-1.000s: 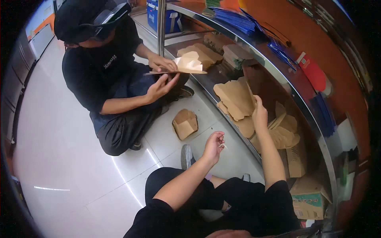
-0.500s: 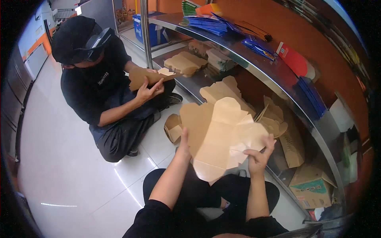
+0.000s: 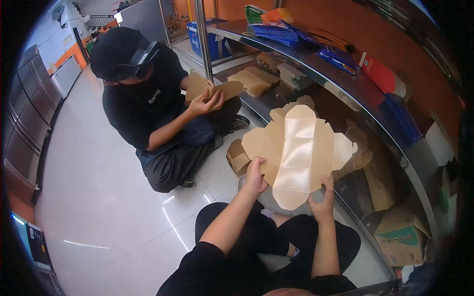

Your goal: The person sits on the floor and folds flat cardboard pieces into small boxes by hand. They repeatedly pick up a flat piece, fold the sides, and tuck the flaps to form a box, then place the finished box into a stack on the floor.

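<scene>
The left hand (image 3: pixel 255 178) is pinching the left edge of the cardboard sheet (image 3: pixel 298 148), which is extending ahead of both hands; the right hand (image 3: pixel 322 206), thumb and fingers apart, is hovering at its lower-right edge. Supporting both sides evenly is probably preventing stray bends.

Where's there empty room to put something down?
Biggest: the white floor between the steel cabinets and the co-worker's crossed legs. A small gap shows on the lower shelf, between cardboard stacks. It's crowded near the wearer's left hand, around the folded box.
</scene>
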Tool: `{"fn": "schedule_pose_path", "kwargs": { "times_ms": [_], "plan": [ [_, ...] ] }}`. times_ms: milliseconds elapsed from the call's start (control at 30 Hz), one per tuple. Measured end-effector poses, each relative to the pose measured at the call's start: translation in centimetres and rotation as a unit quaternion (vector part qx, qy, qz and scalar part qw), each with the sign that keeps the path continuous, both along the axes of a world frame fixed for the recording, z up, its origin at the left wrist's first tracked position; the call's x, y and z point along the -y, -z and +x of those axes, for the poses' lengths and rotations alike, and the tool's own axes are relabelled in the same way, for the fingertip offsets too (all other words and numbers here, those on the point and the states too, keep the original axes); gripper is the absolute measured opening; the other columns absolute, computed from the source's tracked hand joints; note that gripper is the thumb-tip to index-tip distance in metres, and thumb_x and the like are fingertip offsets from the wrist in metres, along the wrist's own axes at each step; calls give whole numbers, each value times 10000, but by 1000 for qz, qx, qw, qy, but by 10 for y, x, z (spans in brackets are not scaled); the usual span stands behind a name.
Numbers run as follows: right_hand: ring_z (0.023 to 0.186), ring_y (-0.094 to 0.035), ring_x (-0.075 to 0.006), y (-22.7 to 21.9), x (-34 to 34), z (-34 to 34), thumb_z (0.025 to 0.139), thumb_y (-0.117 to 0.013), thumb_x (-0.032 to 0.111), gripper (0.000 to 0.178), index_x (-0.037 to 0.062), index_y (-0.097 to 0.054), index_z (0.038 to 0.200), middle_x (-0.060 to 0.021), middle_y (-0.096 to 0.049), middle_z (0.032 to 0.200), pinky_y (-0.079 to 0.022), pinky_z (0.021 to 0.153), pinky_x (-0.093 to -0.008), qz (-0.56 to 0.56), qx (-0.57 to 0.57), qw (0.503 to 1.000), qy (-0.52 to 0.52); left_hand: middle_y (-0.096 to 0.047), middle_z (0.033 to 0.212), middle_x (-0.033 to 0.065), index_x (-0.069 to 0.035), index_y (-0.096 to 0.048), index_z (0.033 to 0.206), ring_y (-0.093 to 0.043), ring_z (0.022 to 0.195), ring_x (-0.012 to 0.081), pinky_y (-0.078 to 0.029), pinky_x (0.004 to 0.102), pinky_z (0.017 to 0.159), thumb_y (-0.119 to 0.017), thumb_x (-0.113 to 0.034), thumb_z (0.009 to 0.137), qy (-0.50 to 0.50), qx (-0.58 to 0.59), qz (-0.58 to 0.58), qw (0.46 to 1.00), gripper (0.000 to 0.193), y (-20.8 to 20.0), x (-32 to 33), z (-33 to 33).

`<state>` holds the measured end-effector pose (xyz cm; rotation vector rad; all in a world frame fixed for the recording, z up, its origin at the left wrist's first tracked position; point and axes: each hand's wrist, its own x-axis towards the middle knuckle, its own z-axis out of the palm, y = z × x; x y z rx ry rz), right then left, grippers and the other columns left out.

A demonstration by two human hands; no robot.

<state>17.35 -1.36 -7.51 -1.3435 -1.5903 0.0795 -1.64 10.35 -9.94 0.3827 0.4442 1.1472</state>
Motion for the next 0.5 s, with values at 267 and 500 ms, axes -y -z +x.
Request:
{"fn": "schedule_pose_path", "kwargs": {
  "times_ms": [267,500],
  "plan": [
    [962,-560,-310,-6,-1,8,601,-642,-57,403,39,-569,986,-170,-573,1031,-438,824,-349,-73,0,997,21,-535,1077,142,8,-424,1145,-545,991,272,-428,381,884,-428,-223,783,18,9,-20,1000,430,2,0,-1],
    [858,-597,-272,7,0,4,651,-627,-62,240,25,-626,874,-147,-615,885,-452,788,-334,-21,-54,996,72,-415,1243,129,-61,-294,1285,-446,1125,245,-404,386,908,-504,-302,779,45,35,78,995,599,6,3,8]
  ]
}}
